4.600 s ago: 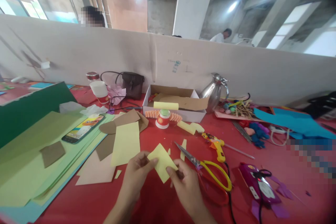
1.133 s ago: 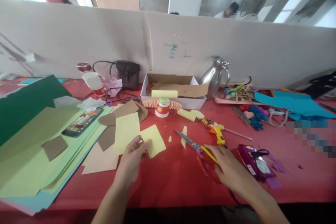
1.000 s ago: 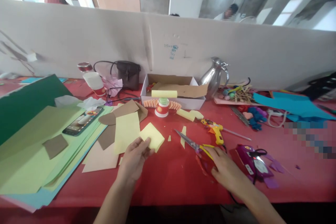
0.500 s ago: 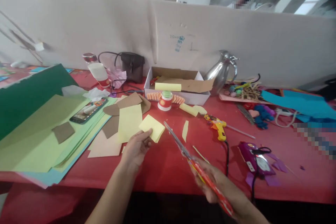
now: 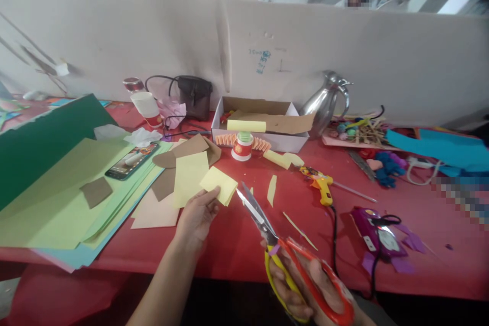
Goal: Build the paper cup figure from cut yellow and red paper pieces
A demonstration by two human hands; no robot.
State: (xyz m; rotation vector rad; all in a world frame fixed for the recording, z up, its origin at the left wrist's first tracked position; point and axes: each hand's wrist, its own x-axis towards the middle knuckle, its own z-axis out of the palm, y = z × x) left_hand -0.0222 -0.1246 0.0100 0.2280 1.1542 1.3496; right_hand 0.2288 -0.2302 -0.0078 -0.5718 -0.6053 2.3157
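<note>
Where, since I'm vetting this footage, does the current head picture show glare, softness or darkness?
Head view: bright highlights streak the metal jug; head view: the writing on the wall is too soft to read fully; head view: it is nearly black below the front edge of the red table; head view: the scissors look slightly soft.

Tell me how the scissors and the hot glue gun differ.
The scissors are in the right hand; the hot glue gun lies on the table. The scissors have one red and one yellow loop; the hot glue gun has a single yellow grip. Both show yellow.
</note>
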